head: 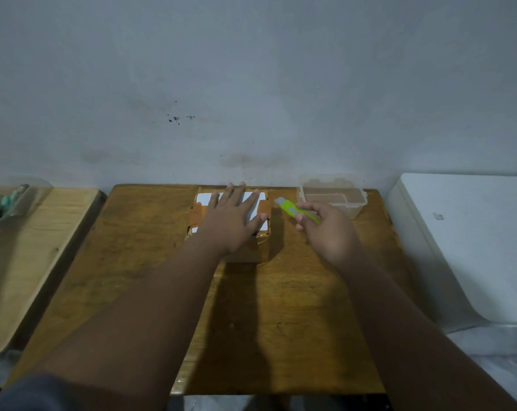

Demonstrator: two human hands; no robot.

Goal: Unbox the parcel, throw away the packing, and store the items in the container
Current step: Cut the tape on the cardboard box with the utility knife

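A taped brown cardboard parcel (258, 250) with a white label on top sits at the far middle of the wooden table (132, 277). My left hand (232, 221) lies flat on its top, fingers spread. Just right of the parcel, my right hand (328, 229) grips a lime-green utility knife (293, 210) whose tip points toward the parcel's far right corner without touching it. A clear plastic container (358, 200) stands open at the table's far right corner, behind the knife.
A lighter wooden board (28, 253) lies to the left with a clear holder of tools (8, 206) on it. A white box-like object (474, 241) stands to the right. A grey wall rises right behind the table.
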